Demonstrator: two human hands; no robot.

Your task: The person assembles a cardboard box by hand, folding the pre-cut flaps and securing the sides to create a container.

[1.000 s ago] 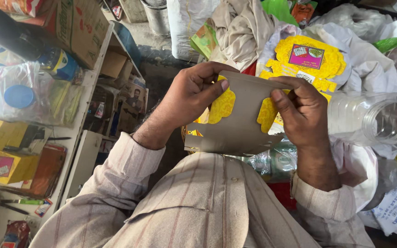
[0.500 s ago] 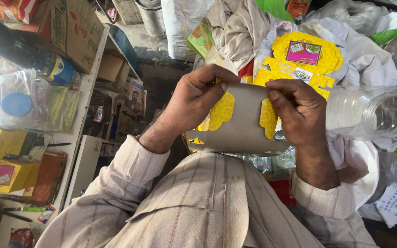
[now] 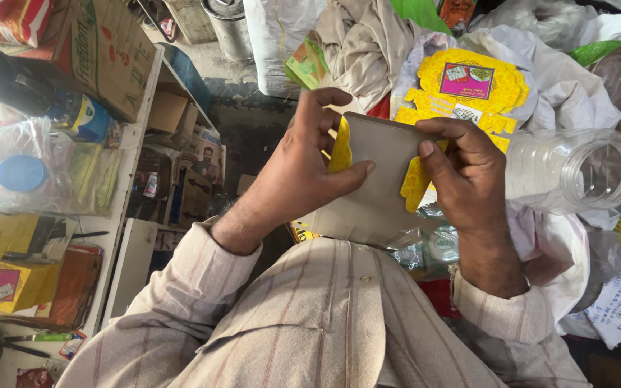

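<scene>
Both hands hold a flat grey cardboard carton blank (image 3: 382,179) with yellow flaps showing at its edges. My left hand (image 3: 303,172) grips its left side, the thumb pressed across the grey face and the fingers curled behind. On the right side, my right hand (image 3: 461,172) pinches the carton, fingers folded over a yellow flap. A stack of yellow die-cut carton blanks (image 3: 468,86) with a pink panel lies just beyond the hands on white cloth.
A clear plastic jar (image 3: 576,172) lies on its side right of my right hand. A white shelf (image 3: 127,215) at left carries yellow boxes (image 3: 8,287), bagged goods with a blue lid (image 3: 23,172) and a brown cardboard box (image 3: 102,50). Cloth and sacks (image 3: 361,36) pile ahead.
The hands have turned the carton a little more upright, and my left fingers have shifted from over the top edge to behind the left side. The view has dipped slightly.
</scene>
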